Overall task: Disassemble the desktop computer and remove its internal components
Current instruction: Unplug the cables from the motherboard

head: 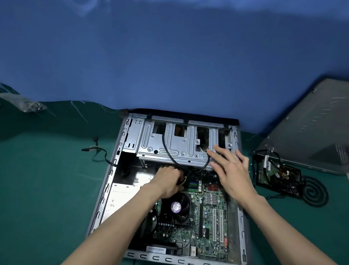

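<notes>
The open desktop case (103,191) lies flat on the green mat. Inside it are a green motherboard (209,226), a black CPU fan (176,208) and a silver power supply (121,195). A metal drive cage (168,144) spans the far end, with a black cable (166,146) looping across it. My left hand (166,181) grips a bundle of wires at the motherboard's far edge, just below the cage. Spread with straight fingers, my right hand (232,169) presses on the cage's right end.
A removed drive with black cables (277,175) lies right of the case beside a coiled black cord (314,192). The grey side panel (321,128) leans at the far right. A loose cable (96,152) and a plastic bag (22,103) lie to the left.
</notes>
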A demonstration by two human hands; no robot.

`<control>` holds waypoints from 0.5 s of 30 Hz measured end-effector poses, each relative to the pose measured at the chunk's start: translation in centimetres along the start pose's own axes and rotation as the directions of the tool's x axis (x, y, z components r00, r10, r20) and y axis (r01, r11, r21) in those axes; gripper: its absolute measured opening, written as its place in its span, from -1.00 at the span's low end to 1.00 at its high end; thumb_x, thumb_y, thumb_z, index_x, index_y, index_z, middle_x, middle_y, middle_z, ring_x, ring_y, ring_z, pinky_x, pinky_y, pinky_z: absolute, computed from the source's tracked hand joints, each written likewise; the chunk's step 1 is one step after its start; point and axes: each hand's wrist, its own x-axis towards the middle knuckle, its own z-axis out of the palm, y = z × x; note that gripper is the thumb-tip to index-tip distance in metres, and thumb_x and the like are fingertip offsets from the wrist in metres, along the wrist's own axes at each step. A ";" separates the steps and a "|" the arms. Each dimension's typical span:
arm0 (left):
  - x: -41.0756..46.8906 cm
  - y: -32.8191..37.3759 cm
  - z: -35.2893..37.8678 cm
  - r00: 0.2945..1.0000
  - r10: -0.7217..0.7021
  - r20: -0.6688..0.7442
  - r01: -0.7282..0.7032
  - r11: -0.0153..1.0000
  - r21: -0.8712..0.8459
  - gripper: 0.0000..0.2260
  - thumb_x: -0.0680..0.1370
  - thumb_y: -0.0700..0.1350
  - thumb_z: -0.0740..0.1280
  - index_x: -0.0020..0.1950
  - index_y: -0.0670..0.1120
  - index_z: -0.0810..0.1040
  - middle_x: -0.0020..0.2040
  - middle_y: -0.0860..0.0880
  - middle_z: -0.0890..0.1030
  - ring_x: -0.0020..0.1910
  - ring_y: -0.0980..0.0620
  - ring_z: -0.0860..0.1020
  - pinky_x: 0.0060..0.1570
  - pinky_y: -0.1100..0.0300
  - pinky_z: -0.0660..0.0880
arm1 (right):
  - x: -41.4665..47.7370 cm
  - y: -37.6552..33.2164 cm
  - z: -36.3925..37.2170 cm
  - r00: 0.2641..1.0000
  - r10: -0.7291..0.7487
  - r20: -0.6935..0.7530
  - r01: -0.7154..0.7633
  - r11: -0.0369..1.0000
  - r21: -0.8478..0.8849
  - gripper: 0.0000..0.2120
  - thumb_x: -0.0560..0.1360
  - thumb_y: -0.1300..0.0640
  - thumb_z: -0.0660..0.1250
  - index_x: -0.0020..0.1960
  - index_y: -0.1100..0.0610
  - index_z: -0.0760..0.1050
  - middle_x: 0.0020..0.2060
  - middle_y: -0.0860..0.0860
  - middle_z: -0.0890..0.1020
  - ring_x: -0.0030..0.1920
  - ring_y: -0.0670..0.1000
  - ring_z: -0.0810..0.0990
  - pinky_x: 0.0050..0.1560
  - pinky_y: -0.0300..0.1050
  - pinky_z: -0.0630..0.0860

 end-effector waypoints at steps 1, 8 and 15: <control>0.1 0.1 0.1 1.000 -0.026 -0.013 0.026 1.000 -0.006 -0.71 0.53 0.14 0.32 0.01 -0.09 0.55 0.08 -0.15 0.58 0.12 -0.17 0.50 0.12 0.03 0.34 | 0.0 0.0 0.1 1.000 0.001 -0.003 -0.001 1.000 -0.005 -0.64 0.61 -0.03 0.18 0.40 -0.10 0.41 0.39 -0.13 0.40 0.37 -0.06 0.35 0.42 -0.12 -0.14; 2.3 1.3 0.0 0.986 -0.141 0.095 0.145 0.988 -0.044 -0.53 0.62 0.12 0.15 0.35 -0.21 0.40 0.27 -0.25 0.51 0.24 -0.21 0.47 0.20 0.06 0.41 | 0.0 0.2 0.2 0.999 -0.033 -0.041 0.032 0.999 -0.010 -0.66 0.60 0.00 0.23 0.37 -0.07 0.46 0.34 -0.11 0.45 0.31 -0.05 0.42 0.40 -0.06 -0.06; 3.7 2.2 0.5 0.966 -0.199 0.165 0.218 0.970 -0.109 -0.56 0.63 -0.10 0.14 0.51 -0.10 0.19 0.46 -0.21 0.30 0.37 -0.25 0.35 0.33 -0.03 0.34 | 0.0 0.4 0.7 0.995 -0.048 -0.083 0.043 0.997 -0.062 -0.66 0.59 0.02 0.24 0.35 -0.07 0.47 0.31 -0.10 0.48 0.25 -0.03 0.47 0.39 0.03 0.04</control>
